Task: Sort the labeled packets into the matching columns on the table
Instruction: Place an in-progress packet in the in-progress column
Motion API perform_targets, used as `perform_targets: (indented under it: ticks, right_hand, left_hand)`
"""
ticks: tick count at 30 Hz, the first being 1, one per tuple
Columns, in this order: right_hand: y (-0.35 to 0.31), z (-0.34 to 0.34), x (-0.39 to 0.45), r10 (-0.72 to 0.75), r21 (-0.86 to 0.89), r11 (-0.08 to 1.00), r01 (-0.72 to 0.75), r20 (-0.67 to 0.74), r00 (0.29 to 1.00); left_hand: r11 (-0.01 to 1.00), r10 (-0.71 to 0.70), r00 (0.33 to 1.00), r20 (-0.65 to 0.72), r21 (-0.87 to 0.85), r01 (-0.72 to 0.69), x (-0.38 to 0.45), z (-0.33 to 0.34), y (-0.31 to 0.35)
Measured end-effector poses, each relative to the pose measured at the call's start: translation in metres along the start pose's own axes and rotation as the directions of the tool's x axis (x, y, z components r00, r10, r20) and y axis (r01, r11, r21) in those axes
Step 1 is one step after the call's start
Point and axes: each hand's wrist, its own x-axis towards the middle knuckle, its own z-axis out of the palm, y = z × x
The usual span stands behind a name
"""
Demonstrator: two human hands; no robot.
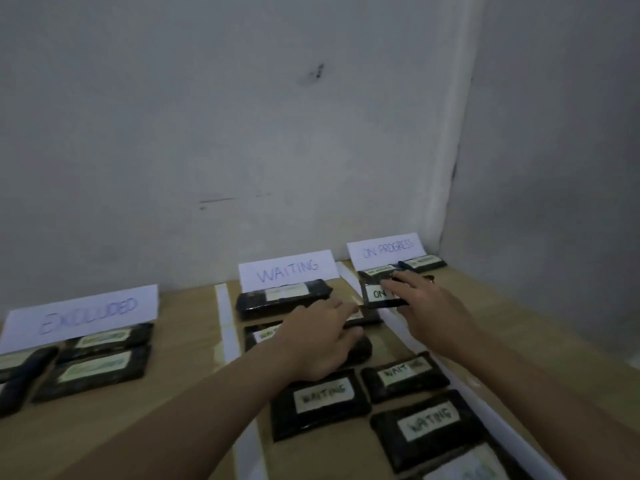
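a: where's the packet in play?

b: the "on…" packet [382, 295] sits under the right hand [427, 308], far right of the worktop [187, 344]. its fingers lie spread over the packet's top and right end; whether they grip or only press i cannot tell.

a: and which way does it need to go?

b: barely anywhere, i'd judge. the on progress sign [386, 250] stands just behind it, and two more dark packets lie below that sign. its long axis runs left to right, like its neighbours.

a: the left hand?

b: the left hand [320, 341] rests on a packet in the waiting column [346, 351], fingers loosely bent over it. the right is plainly nearer.

a: how does the packet look?

b: dark glossy wrap, pale label, only "on" showing.
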Motion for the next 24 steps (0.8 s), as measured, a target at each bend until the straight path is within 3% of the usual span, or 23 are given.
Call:
perform_targets:
  ticks: [3,8,13,20,24]
  right_hand:
    - [0.043,0.022,0.026,0.061,-0.017,0.998,-0.060,0.117,0.991]
    - [0.085,0.059,0.066,0.092,0.081,0.989,-0.120,0.291,0.952]
    - [0.093,0.083,0.084,0.088,0.102,0.985,-0.136,0.380,0.921]
    - [0.088,0.076,0.077,0.119,0.033,0.989,-0.144,0.395,0.911]
    - [0.064,0.058,0.062,0.029,0.074,0.996,-0.055,0.315,0.949]
  left_hand:
    - [0.981,0.096,0.991,0.089,0.160,-0.109,0.023,0.011,0.005]
    - [0.974,0.138,0.983,0.121,0.165,-0.157,0.050,0.024,-0.001]
    - [0.975,0.144,0.985,0.098,0.154,-0.158,0.061,0.030,-0.009]
    - [0.977,0.134,0.986,0.098,0.152,-0.148,0.057,0.028,-0.014]
    - [0.980,0.109,0.987,0.114,0.155,-0.126,0.034,0.017,-0.021]
